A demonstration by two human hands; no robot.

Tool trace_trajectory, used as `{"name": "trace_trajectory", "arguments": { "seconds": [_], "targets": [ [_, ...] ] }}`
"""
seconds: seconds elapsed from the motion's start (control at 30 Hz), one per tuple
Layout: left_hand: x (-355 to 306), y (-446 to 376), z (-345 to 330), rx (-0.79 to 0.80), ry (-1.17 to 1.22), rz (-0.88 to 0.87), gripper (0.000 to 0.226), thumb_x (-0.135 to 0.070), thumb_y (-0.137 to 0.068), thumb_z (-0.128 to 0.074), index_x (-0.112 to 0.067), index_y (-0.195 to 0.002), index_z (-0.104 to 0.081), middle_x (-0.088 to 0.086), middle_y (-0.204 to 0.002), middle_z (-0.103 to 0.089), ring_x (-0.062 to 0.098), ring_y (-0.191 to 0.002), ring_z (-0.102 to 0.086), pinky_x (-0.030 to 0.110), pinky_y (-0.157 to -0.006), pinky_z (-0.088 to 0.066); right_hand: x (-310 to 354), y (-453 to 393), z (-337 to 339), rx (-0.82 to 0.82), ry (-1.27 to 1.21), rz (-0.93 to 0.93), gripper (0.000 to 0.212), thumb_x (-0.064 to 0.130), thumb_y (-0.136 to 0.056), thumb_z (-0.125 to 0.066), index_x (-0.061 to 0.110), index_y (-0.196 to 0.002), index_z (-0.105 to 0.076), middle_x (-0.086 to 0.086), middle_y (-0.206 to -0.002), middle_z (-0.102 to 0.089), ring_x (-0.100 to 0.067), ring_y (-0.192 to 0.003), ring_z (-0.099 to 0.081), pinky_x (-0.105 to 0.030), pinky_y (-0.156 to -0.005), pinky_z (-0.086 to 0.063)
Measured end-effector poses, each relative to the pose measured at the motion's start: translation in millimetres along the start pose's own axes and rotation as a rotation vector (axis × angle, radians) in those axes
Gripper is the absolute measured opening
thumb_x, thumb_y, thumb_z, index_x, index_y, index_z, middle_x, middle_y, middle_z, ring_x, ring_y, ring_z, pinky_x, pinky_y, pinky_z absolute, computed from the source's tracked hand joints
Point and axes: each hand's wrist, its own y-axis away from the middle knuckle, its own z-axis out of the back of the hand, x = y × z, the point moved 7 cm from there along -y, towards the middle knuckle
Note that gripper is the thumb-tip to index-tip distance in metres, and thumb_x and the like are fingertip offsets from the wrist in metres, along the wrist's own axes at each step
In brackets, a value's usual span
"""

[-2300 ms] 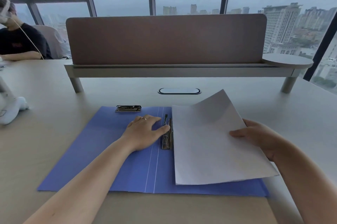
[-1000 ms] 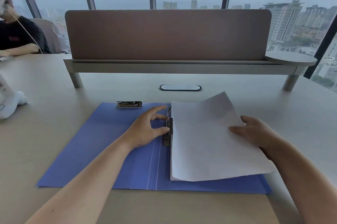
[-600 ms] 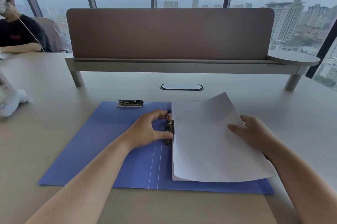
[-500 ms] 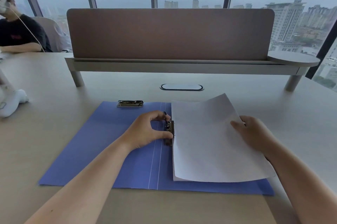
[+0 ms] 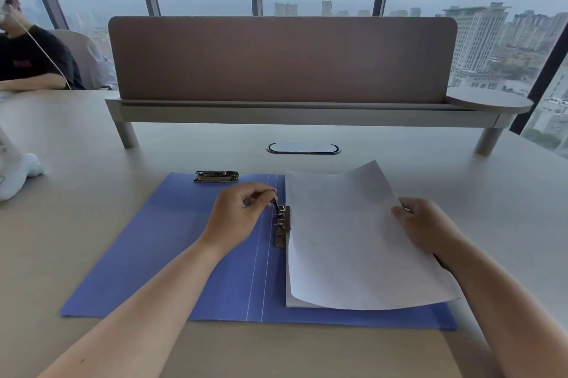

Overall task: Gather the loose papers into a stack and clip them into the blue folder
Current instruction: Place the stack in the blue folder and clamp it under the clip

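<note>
the stack of white paper sheets (image 5: 353, 242) is lying on the right half of the open flat blue card folder (image 5: 172, 254), left edge tucked up against the small metal spring clip (image 5: 282, 225) near the spine. left hand (image 5: 238, 218) has its fingers curled in, pinching the clip's thin black lever (image 5: 276, 203), which is raised. right hand (image 5: 427, 230) grips the right edge of the stack, thumb on top, and that side is lifted and bowed off the folder.

paper like this is light and floppy and the sheets probably slide on each other, so i'd hold the far edge like that and keep the left edge square under the clip. the lever likely takes a firm press and snaps.

around it: a second flat metal clip (image 5: 216, 176) at the folder's top edge, an oval cable port (image 5: 302, 148) in the pale desk (image 5: 92, 193), a brown divider screen (image 5: 282, 58), something white (image 5: 17, 173) at far left, another person (image 5: 27, 61) seated beyond. nothing seems to be in the way.
</note>
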Motion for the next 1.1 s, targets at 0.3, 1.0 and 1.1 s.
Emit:
{"name": "trace_trajectory", "arguments": {
  "seconds": [0.3, 1.0, 1.1],
  "targets": [
    [17.9, -26.6, -18.7, -0.025, -0.075, 0.274, 0.008, -0.023, -0.091, -0.066, -0.020, -0.094, -0.072, 0.001, -0.086, -0.076, 0.017, -0.078, -0.070, 0.026, -0.072, -0.052, -4.3, 0.8, 0.5, 0.026, -0.170, -0.063, 0.025, 0.009, -0.101, -0.048, 0.013, -0.095, -0.072, -0.012, -0.080, -0.076, -0.024, -0.059, -0.071, -0.029, -0.057, -0.054],
    [9.5, 0.5, -34.5, 0.341, -0.261, 0.096, 0.051, -0.024, -0.083, -0.075, -0.034, -0.128, -0.053, -0.017, -0.119, -0.060, 0.003, -0.112, -0.053, 0.018, -0.097, -0.040, -11.1, -0.8, -1.1, 0.062, -0.259, -0.109, 0.022, 0.008, -0.101, -0.049, 0.008, -0.100, -0.070, -0.018, -0.086, -0.076, -0.026, -0.058, -0.071, -0.031, -0.054, -0.057],
    [7.8, 2.5, -34.7, 0.313, -0.284, 0.069, 0.053, -0.026, -0.081, -0.075, -0.036, -0.128, -0.052, -0.017, -0.119, -0.060, 0.002, -0.113, -0.053, 0.023, -0.099, -0.042, -11.5, -1.3, -1.3, 0.068, -0.268, -0.111, 0.022, 0.008, -0.101, -0.048, 0.008, -0.100, -0.070, -0.018, -0.085, -0.076, -0.025, -0.057, -0.071, -0.030, -0.052, -0.056]
  ]
}}
